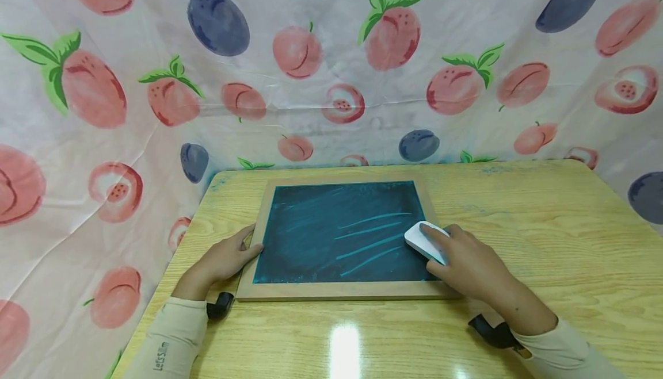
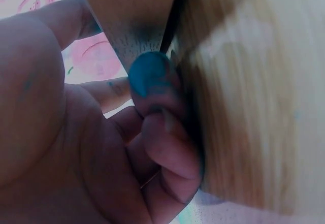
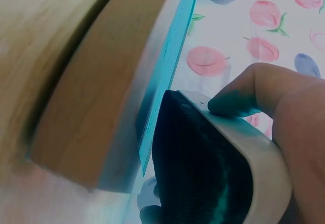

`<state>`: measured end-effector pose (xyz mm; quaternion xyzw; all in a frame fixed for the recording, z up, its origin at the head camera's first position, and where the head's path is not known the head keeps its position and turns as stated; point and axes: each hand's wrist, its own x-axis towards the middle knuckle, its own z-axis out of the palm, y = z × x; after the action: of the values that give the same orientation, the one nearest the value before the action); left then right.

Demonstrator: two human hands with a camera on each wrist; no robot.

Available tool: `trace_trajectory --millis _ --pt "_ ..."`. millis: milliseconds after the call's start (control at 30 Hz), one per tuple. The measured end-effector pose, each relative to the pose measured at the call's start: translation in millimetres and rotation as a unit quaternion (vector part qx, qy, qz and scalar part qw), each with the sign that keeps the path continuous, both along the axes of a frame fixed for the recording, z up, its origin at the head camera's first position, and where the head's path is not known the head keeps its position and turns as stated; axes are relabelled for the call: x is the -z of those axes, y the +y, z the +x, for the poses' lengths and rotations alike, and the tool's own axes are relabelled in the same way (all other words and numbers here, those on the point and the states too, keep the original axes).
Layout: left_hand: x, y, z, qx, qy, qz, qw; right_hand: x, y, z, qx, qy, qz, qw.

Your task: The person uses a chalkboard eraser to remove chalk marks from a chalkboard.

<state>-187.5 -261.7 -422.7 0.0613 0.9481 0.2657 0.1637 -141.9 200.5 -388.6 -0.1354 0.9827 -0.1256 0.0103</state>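
Observation:
A chalkboard (image 1: pixel 305 247) in a pale wooden frame lies on the table, with several light-blue chalk strokes across its right half. At the frame's left side, my left hand (image 1: pixel 225 259) grips the edge, thumb on top; its other fingers curl low against the wood in the left wrist view, the fingertips (image 2: pixel 150 74) stained blue. My right hand (image 1: pixel 473 264) holds a white-backed eraser (image 1: pixel 426 244) over the board's right edge, at the right ends of the strokes. Up close, the eraser's dark pad (image 3: pixel 198 168) carries blue chalk dust, and a blue-stained finger (image 3: pixel 236 99) presses its back.
The light wood-grain table (image 1: pixel 544 241) extends on both sides of the board. Behind it and along the left hangs a white cloth (image 1: pixel 342 39) printed with peaches and plums. Black wrist mounts (image 1: pixel 492 331) sit at both cuffs.

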Motion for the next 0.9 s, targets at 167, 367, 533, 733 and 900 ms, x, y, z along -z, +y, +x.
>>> trace_trajectory --millis 167,367,533,733,900 --pt "-1.9 0.3 0.2 -0.003 -0.001 -0.001 1.0000 0.1 -3.3 0.3 -0.009 0.003 0.003 0.9999" --pt "-2.1 -0.7 -1.3 -0.005 -0.002 0.000 1.0000 0.8 -5.0 0.8 -0.021 0.006 0.002 0.9998" --pt "-0.2 -1.6 -0.7 -0.008 -0.005 0.002 1.0000 3.2 -5.8 1.8 -0.021 0.008 0.001 0.9998" --pt "2.9 -1.9 0.8 -0.007 -0.004 0.000 1.0000 7.0 -6.8 3.5 -0.020 0.014 0.008 0.9997" --pt "1.5 -0.5 0.5 -0.007 -0.002 0.004 1.0000 7.4 -6.5 5.0 -0.024 0.035 0.016 0.9990"
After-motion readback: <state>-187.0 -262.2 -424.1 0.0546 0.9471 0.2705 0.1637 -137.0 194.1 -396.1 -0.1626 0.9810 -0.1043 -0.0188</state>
